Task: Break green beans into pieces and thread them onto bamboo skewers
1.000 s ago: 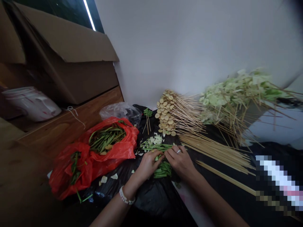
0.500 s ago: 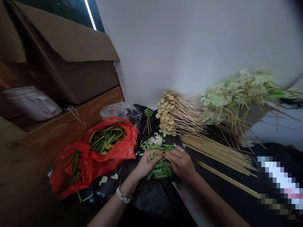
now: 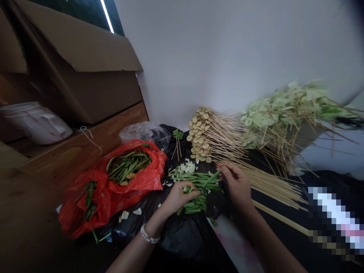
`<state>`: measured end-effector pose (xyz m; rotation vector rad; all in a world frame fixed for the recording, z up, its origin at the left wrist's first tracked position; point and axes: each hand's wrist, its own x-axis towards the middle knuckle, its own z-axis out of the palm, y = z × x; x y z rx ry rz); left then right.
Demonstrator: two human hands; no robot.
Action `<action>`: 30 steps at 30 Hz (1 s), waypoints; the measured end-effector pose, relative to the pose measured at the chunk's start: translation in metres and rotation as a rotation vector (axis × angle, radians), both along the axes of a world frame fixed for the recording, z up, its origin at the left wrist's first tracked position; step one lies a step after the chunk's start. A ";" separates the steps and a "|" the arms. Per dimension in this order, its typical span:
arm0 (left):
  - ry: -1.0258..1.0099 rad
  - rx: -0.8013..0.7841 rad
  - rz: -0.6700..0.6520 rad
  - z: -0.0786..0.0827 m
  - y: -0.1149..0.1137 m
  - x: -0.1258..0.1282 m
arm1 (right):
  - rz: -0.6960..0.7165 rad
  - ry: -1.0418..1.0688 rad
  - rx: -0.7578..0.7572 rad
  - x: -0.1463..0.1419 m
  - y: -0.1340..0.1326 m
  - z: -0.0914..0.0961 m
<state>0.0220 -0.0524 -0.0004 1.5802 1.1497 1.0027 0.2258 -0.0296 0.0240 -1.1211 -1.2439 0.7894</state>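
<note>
My left hand lies curled over a heap of cut green stalks, its fingers closed on some pieces. My right hand has its fingertips pinched at the end of a long green stalk, beside loose bamboo skewers. Behind the hands lies shredded pale cabbage. Round tan slices on skewers are stacked at the back, and skewered cabbage leaves are heaped to their right.
A red plastic bag holding green stalks lies left of the hands on a black plastic sheet. Behind it are a transparent bag, a wooden board, a cardboard box and a white bucket. A white wall rises behind.
My right hand has moved up and to the right, off the heap, to the end of a long stalk. My left hand stays on the heap.
</note>
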 end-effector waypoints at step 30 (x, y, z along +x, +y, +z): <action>0.068 0.163 0.062 -0.009 0.002 0.003 | 0.051 -1.278 0.831 -0.028 -0.020 -0.011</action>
